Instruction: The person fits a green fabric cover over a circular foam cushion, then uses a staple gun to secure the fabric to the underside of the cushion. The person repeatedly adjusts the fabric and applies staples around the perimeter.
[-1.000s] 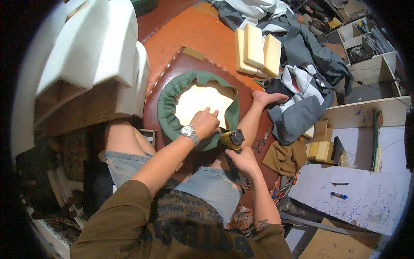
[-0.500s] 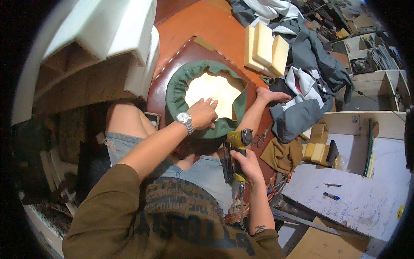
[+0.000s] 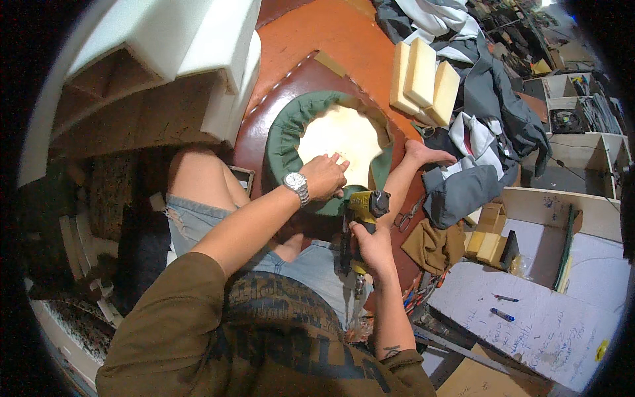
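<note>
A round seat [image 3: 344, 137] lies with its pale underside up, green fabric [image 3: 283, 152] gathered in folds around its rim. My left hand [image 3: 322, 177] rests on the near edge of that seat, its fingers stretched over the pale board and folded fabric. In my right hand [image 3: 374, 248] is a yellow and black staple gun [image 3: 364, 206], gripped by its handle with a hose fitting at the base. The gun's head is beside the near right edge of the fabric, close to my left fingers. Whether its nose touches the fabric is hidden.
The seat lies on a brown padded panel [image 3: 256, 140] between my legs. Yellow foam blocks [image 3: 421, 76] and grey cloth [image 3: 463, 192] lie at the right, near scissors [image 3: 410, 215]. A large white foam-covered frame [image 3: 211, 53] stands at the left. Pens lie on a white board [image 3: 476, 291].
The staple gun has moved up a little toward the seat's near edge and my left hand. My left hand stays on the seat; the whole view has shifted slightly.
</note>
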`<state>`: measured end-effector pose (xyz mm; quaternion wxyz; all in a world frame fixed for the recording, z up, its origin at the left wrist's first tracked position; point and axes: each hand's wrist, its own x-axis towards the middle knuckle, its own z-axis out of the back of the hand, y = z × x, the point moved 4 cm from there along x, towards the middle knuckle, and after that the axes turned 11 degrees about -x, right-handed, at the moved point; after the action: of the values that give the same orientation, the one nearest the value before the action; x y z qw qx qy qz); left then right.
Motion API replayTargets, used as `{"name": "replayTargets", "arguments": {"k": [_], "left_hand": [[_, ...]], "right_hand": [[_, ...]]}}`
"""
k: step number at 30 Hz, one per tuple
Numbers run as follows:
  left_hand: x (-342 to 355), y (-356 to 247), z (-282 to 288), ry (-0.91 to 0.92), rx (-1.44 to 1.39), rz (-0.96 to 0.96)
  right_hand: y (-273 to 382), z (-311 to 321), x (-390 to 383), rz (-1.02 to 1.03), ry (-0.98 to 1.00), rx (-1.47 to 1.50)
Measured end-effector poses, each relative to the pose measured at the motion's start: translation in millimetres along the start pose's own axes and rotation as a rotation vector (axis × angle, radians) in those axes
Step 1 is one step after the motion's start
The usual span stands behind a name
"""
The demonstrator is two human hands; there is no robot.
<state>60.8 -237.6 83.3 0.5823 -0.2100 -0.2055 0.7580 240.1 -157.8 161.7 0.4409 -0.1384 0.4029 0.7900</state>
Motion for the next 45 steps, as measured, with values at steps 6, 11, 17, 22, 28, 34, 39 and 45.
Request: {"name": "replayTargets", "arguments": {"k": [6,11,17,22,28,34,39,45], "left_hand": [[1.0,1.4,-4.4,-0.034,0.033,-0.023],[3.7,8.4,-5.0,0.018,-0.064,0.143],[-13.7,43.5,15.7,0.11,-0.325,0.037],[-18.2,40.5,9.5,0.054,-0.202,-0.006],[-13.9,33.5,7.0,0.026,-0.132,0.037],[-14.9,33.5,7.4,0.016,-0.051,0.056],[-10.7,37.8,0.3,0.035,-0.016,0.037],[-15.1,42.0,2.6,0.018,-0.102,0.091]], "right_hand": [[13.7,-13.8,-5.7,0.013,-0.003,-0.046],[22.8,-20.2,-15.5,0.001,-0.024,-0.165],[2.4,-32.5,-20.7,-0.147,0.103,0.352],[-4.2,-37.9,-21.1,-0.094,0.158,0.44],[1.8,-45.7,-21.4,-0.077,0.119,0.354],[-0.4,-51.6,-2.7,0.015,0.022,0.018],[-1.0,-62.6,-1.2,0.007,0.08,0.064],[4.3,-43.0,-5.1,0.079,0.143,0.025]]}}
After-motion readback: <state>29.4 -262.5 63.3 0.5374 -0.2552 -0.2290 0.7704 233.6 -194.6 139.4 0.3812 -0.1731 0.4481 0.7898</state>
